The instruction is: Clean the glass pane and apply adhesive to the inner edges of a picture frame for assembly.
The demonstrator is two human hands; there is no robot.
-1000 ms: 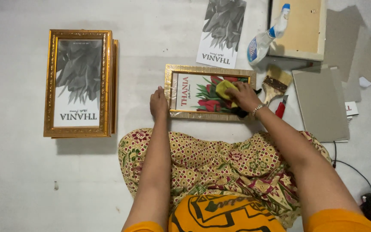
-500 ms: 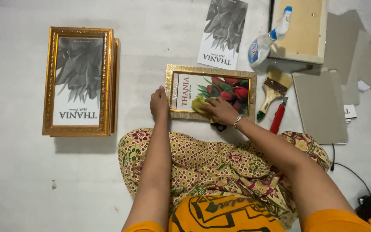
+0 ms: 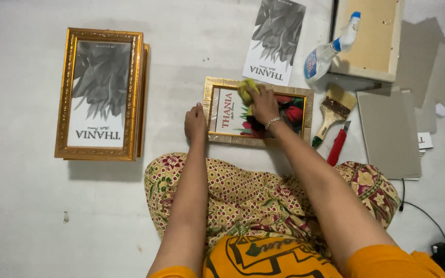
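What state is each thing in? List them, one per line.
small gold frame: flat on floor, picture in it
yellow cloth: bunched, pressed on the frame's glass
right hand: gripping the cloth
left hand: flat against the frame's edge
spray bottle: lying on its side
paintbrush: lying flat
large gold frames: stacked, face up
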